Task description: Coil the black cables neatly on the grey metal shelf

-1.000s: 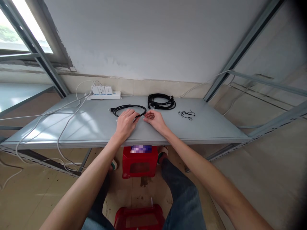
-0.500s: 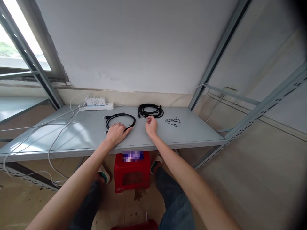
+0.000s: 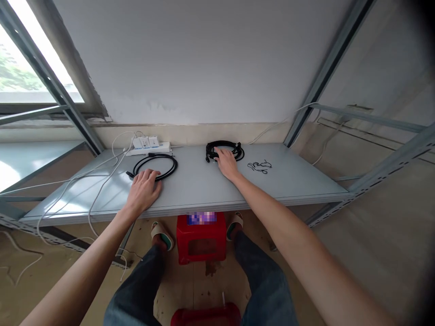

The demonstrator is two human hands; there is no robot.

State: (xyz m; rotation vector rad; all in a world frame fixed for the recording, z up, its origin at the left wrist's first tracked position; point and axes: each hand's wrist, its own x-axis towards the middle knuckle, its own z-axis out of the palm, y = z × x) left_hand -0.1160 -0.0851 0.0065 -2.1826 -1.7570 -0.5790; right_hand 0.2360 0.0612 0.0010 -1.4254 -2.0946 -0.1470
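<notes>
A thin black cable coil [image 3: 169, 161] lies on the grey metal shelf [image 3: 190, 181] left of centre. My left hand [image 3: 144, 190] rests on its near edge, fingers spread flat over the cable. A thicker black cable bundle [image 3: 228, 147] lies further back near the wall. My right hand [image 3: 226, 164] reaches onto the front of this bundle, fingers laid over it; whether they grip it is not clear. A few small black twist ties [image 3: 260, 166] lie to the right of that hand.
A white power strip [image 3: 147, 145] with white plugs sits at the back left, and white cords [image 3: 84, 181] trail from it over the shelf's left edge. A red stool [image 3: 200, 237] stands under the shelf between my feet. Metal uprights frame both sides.
The thin coil has slid left along the shelf with my left hand. My right hand has left the coil and reached back onto the thick bundle.
</notes>
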